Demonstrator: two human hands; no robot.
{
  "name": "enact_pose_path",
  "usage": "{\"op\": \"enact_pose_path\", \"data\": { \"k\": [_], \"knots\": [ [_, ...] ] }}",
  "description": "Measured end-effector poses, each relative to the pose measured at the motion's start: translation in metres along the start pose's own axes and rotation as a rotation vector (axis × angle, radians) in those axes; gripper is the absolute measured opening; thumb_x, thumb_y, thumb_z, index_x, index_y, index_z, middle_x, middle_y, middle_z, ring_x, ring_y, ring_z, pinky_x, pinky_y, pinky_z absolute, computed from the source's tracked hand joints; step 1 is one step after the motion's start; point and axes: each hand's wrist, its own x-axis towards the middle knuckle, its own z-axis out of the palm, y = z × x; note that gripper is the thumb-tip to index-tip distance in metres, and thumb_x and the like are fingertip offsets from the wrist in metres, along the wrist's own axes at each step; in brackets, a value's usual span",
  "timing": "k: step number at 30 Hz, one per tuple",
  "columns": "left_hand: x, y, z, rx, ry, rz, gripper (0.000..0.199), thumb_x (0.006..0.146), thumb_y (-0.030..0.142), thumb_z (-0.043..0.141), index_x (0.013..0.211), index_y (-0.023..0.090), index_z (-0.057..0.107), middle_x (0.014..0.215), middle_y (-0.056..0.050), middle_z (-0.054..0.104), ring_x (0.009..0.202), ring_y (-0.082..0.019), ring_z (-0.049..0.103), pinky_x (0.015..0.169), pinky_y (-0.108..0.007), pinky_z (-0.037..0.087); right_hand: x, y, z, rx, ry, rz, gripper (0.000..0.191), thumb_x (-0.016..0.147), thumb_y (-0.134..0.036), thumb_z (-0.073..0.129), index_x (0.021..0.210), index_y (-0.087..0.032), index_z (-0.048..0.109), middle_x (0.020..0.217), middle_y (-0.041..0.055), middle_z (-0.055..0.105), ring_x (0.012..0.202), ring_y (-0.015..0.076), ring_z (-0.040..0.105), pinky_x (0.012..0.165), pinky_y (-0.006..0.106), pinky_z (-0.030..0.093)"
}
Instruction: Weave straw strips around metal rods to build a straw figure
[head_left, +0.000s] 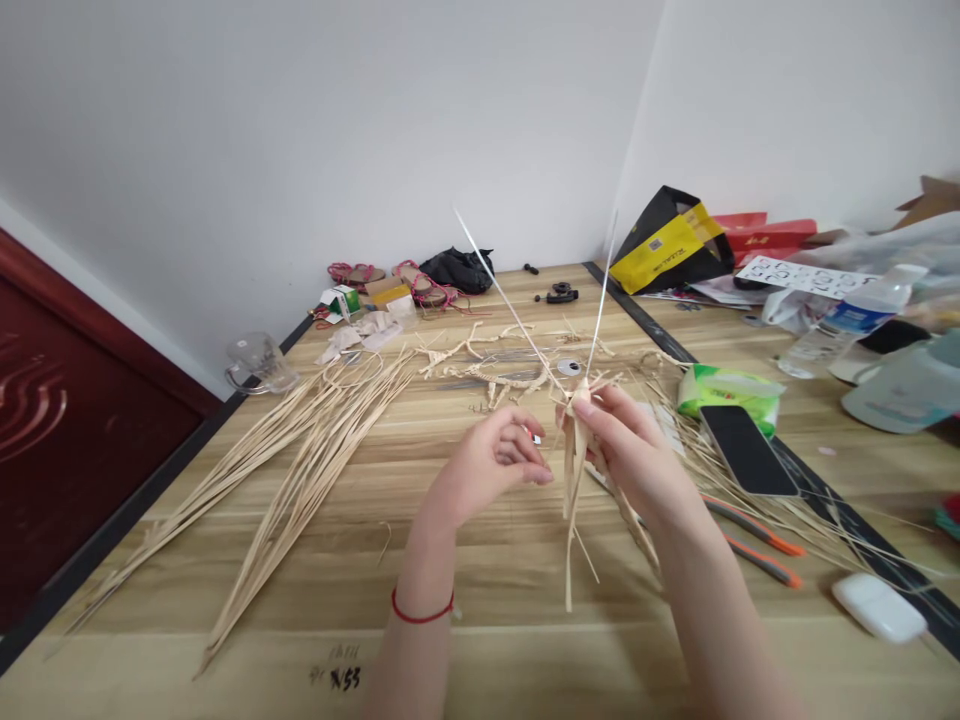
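Over the middle of the wooden table, my right hand (630, 435) pinches a small bundle of pale straw strips (571, 470) near its top. Two thin white wires (510, 305) rise from the pinched spot in a V, and loose strip ends hang below it. Just left of the bundle is my left hand (504, 455), its fingers curled but apart, with nothing in them. A red string circles the left wrist. Behind the hands lie braided straw pieces (517, 380) and loose wires.
Long straw bundles (322, 460) spread on the left, near a glass mug (262, 362). On the right are orange-handled pliers (757, 550), a phone (748, 450), a green tissue pack (731, 395), a white case (879, 607) and a bottle (847, 325).
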Motion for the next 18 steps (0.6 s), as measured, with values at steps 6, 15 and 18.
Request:
{"op": "enact_pose_path", "data": {
  "k": [6, 15, 18],
  "knots": [
    [-0.006, 0.004, -0.012, 0.145, -0.225, -0.053, 0.024, 0.069, 0.018, 0.076, 0.080, 0.018, 0.055, 0.074, 0.003, 0.063, 0.072, -0.013, 0.063, 0.071, -0.028, 0.049, 0.003, 0.002, -0.003, -0.038, 0.034, -0.064, 0.025, 0.077, -0.045, 0.071, 0.086, -0.024, 0.061, 0.075, -0.0011, 0.063, 0.061, 0.0109, 0.054, 0.049, 0.020, 0.038],
    [-0.003, 0.003, -0.008, -0.098, 0.169, 0.276, 0.039, 0.077, 0.025, 0.074, 0.113, 0.021, 0.060, 0.103, -0.006, 0.067, 0.100, -0.018, 0.064, 0.089, -0.033, 0.051, -0.001, 0.003, 0.004, -0.152, 0.065, -0.108, 0.023, 0.080, -0.045, 0.066, 0.091, -0.026, 0.058, 0.084, 0.0006, 0.065, 0.071, 0.0140, 0.059, 0.054, 0.022, 0.043],
    [0.002, 0.005, 0.008, -0.142, 0.315, 0.367, 0.037, 0.075, 0.024, 0.076, 0.109, 0.021, 0.064, 0.102, -0.005, 0.068, 0.093, -0.016, 0.065, 0.085, -0.029, 0.053, -0.002, 0.004, 0.008, -0.192, -0.015, -0.161, 0.021, 0.084, -0.044, 0.063, 0.091, -0.025, 0.058, 0.084, 0.0009, 0.064, 0.068, 0.0131, 0.056, 0.055, 0.023, 0.043]
  ]
}}
